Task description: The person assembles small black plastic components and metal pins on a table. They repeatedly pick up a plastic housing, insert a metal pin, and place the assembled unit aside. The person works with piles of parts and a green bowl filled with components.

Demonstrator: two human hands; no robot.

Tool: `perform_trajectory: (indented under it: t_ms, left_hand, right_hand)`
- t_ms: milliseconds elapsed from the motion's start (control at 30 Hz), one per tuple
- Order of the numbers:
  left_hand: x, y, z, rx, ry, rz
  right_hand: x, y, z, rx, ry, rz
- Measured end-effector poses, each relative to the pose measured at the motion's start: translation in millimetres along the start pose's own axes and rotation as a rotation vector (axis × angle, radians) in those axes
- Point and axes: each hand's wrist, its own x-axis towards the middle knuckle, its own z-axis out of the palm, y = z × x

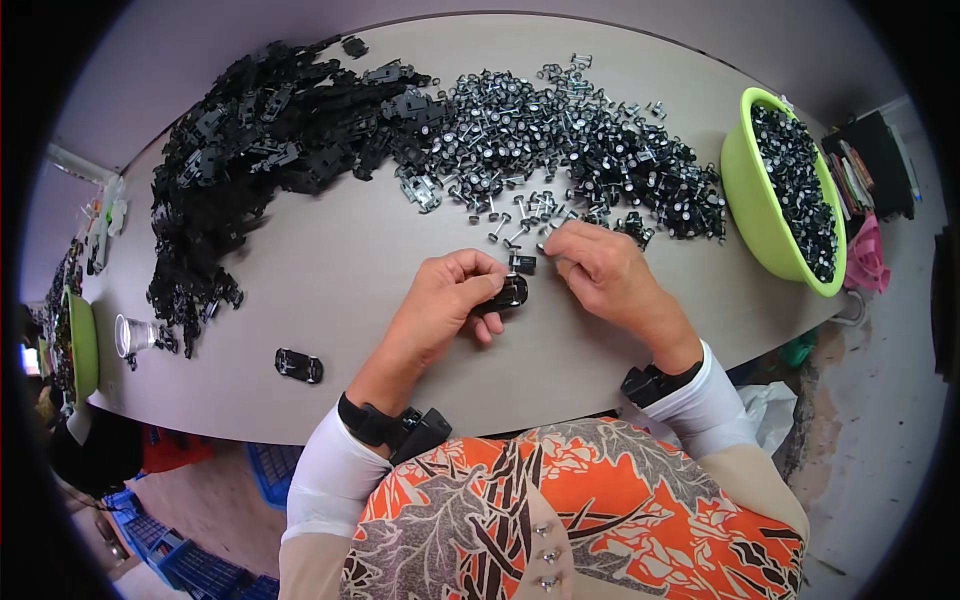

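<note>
My left hand point(448, 298) pinches a black toy car chassis point(512, 292) between thumb and fingers over the near middle of the table. At its far end, a small black piece point(522, 264) shows just past my fingertips. Close by on the right, my right hand point(605, 270) is closed, thumb and fingers pressed together; what they hold, if anything, is too small to make out. Just beyond both hands lie loose wheel axles point(520, 222), spilling from a large heap of wheel axles point(520, 130). Another black chassis point(298, 365) lies apart, left of my left forearm.
A big pile of black chassis parts point(250, 140) covers the table's far left. At the right edge stands a lime green basin point(745, 180) full of wheel axles. A clear plastic cup point(130, 337) lies tipped at left, near another green basin point(84, 345). Blue crates point(180, 560) stand below.
</note>
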Motion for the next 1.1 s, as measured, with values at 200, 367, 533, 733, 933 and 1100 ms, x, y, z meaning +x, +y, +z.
perform_trajectory:
  t_ms: [200,367,533,733,933,1100]
  left_hand:
    - [0.0,3.1,-4.6,0.146,0.068,0.010]
    - [-1.8,8.3,-3.5,0.112,0.096,0.001]
    - [1.2,1.8,-5.0,0.134,0.089,0.066]
    - [-2.2,5.0,-1.4,0.158,0.099,0.072]
    - [-0.8,1.4,-3.1,0.216,0.074,0.113]
    - [-0.4,3.7,-2.4,0.227,0.168,0.117]
  right_hand:
    - [4.9,-8.1,16.8,-0.023,-0.042,-0.101]
    - [2.8,-9.7,10.0,0.170,-0.049,0.045]
    - [-6.4,-9.0,-2.1,0.653,-0.194,0.427]
    - [-2.3,-8.3,-3.0,0.603,-0.489,0.664]
    - [-3.9,-7.0,-2.0,0.347,-0.159,0.558]
    - [-17.3,-13.5,-0.6,0.097,-0.125,0.076]
